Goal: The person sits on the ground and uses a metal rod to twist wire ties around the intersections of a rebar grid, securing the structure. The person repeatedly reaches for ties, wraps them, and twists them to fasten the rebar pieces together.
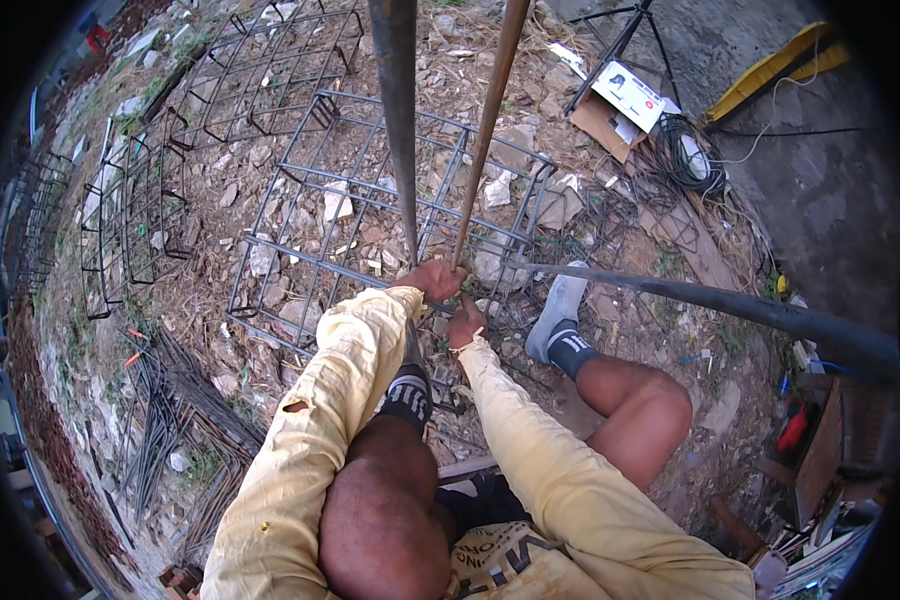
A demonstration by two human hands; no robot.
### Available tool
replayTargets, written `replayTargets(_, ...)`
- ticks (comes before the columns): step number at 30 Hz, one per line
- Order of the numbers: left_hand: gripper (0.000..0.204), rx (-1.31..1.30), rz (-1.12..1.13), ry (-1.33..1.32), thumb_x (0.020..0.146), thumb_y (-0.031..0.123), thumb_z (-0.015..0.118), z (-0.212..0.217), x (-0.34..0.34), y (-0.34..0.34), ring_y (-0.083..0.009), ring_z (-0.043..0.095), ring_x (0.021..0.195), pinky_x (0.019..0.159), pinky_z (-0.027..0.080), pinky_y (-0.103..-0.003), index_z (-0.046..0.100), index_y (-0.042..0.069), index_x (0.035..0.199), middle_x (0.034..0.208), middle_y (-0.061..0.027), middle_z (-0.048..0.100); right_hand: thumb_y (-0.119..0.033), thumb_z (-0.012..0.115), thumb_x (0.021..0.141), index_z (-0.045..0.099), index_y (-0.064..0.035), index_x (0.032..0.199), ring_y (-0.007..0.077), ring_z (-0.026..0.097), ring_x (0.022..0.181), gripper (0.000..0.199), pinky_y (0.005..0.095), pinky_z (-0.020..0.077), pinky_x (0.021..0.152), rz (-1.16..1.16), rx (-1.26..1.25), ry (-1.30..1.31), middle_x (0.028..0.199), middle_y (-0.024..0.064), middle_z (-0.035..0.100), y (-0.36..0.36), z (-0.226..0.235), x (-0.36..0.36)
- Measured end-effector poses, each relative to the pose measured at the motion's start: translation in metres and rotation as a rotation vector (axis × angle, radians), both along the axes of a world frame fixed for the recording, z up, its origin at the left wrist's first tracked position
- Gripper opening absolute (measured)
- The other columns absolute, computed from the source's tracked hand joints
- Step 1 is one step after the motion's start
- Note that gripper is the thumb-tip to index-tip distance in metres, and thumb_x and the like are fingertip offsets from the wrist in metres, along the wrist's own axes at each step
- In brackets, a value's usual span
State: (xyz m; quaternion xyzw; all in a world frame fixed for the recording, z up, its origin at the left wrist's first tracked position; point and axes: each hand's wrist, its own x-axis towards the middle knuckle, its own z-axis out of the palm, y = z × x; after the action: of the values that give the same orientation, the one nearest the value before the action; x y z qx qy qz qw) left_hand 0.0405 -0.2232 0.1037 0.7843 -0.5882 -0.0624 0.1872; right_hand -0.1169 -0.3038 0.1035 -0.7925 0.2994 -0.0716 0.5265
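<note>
My left hand [435, 280] is closed at the lower part of a slim rusty brown rod [485, 125], its fingers bent round beside it. A thicker dark pole [397, 110] runs down just behind that hand. Directly below, my right hand [465, 326] is closed too, close to my left fingertips. What sits inside either grip is too small and covered to make out. Beyond both hands, a cage of tied steel bars [355, 185] lies on the stony ground. Another dark pole [710, 295] slants in from the right and reaches toward the cage's near right corner.
More bar cages [260, 65] lie at the far left, with a pile of thin steel bars [175, 420] nearer. At the far right are a white box [627, 95], a coiled black cable [705, 165] and a yellow beam [770, 75]. Wooden boards [820, 450] stand at the near right.
</note>
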Motion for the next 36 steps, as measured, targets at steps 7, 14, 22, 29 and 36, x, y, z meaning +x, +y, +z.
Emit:
replayTargets(7, 0.021, 0.023, 0.179, 0.357, 0.090, 0.015, 0.039, 0.048, -0.015, -0.005, -0.0414, 0.065, 0.081, 0.071, 0.053, -0.048, 0.051, 0.000, 0.099, 0.084, -0.0254, 0.062, -0.013, 0.050, 0.089, 0.060, -0.0028, 0.122, 0.0412, 0.062, 0.099, 0.036, 0.0434, 0.0483, 0.085, 0.083, -0.152, -0.004, 0.104, 0.0241, 0.065, 0.003, 0.057, -0.009)
replayTargets(14, 0.021, -0.028, 0.101, 0.017, 0.088, 0.015, 0.043, 0.031, -0.011, 0.015, -0.0320, 0.068, 0.080, 0.068, 0.054, -0.042, 0.053, -0.002, 0.096, 0.085, -0.0210, 0.064, -0.014, 0.054, 0.088, 0.063, -0.0035, 0.112, 0.0369, 0.065, 0.090, 0.028, 0.0434, 0.0494, 0.080, 0.211, -0.043, 0.055, 0.099, 0.0202, 0.067, 0.021, 0.061, 0.001)
replayTargets(22, 0.020, 0.161, -0.046, -0.221, 0.086, 0.017, 0.047, 0.010, 0.002, 0.008, -0.0255, 0.067, 0.078, 0.066, 0.053, -0.037, 0.055, -0.002, 0.090, 0.081, -0.0169, 0.064, -0.017, 0.054, 0.089, 0.064, -0.0053, 0.106, 0.0279, 0.066, 0.079, 0.023, 0.0396, 0.0513, 0.068, 0.313, 0.110, 0.200, 0.092, 0.0142, 0.068, 0.023, 0.038, 0.061)
replayTargets(29, 0.026, 0.301, 0.338, 0.581, 0.086, 0.014, 0.044, 0.082, -0.019, -0.011, -0.0354, 0.059, 0.101, 0.089, 0.048, -0.040, 0.062, 0.001, 0.101, 0.104, -0.0183, 0.059, -0.018, 0.055, 0.089, 0.064, -0.0059, 0.103, 0.0252, 0.065, 0.075, 0.021, 0.0373, 0.0504, 0.063, 0.280, 0.073, 0.297, 0.088, 0.0124, 0.067, 0.025, 0.049, 0.076)
replayTargets(36, 0.018, 0.110, 0.110, 0.277, 0.086, 0.018, 0.045, 0.058, -0.011, 0.006, -0.0368, 0.064, 0.079, 0.071, 0.052, -0.044, 0.056, 0.004, 0.084, 0.079, -0.0198, 0.061, -0.018, 0.055, 0.089, 0.065, -0.0065, 0.099, 0.0225, 0.064, 0.072, 0.018, 0.0349, 0.0495, 0.059, 0.293, 0.083, 0.318, 0.085, 0.0105, 0.067, 0.045, 0.060, 0.092)
